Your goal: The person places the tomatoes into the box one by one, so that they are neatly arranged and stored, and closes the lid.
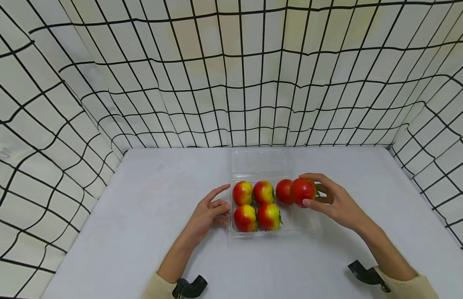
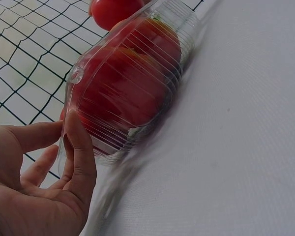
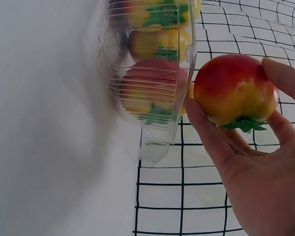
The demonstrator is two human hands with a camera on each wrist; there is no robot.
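Observation:
My right hand (image 1: 337, 203) holds a red-and-yellow tomato (image 1: 303, 192) with a green leafy stem, thumb and fingers curled round its sides. In the right wrist view this tomato (image 3: 236, 91) is raised beside the rim of a clear plastic clamshell box (image 3: 155, 147). The open box (image 1: 253, 235) contains several more tomatoes: two in the front row (image 1: 245, 218), and others behind, one of them a red tomato (image 1: 283, 192) partly hidden by the held one. My left hand (image 1: 209, 214) is at the box's left end; in the left wrist view its thumb and finger pinch the edge (image 2: 65, 98).
The box's transparent lid (image 1: 259, 162) lies folded back behind it. A white cloth-like surface (image 1: 160, 216) spreads under everything. Black netting (image 1: 253, 83) over pale walls encloses the back and sides. Dark wrist devices (image 1: 189, 287) sit at both sleeve cuffs.

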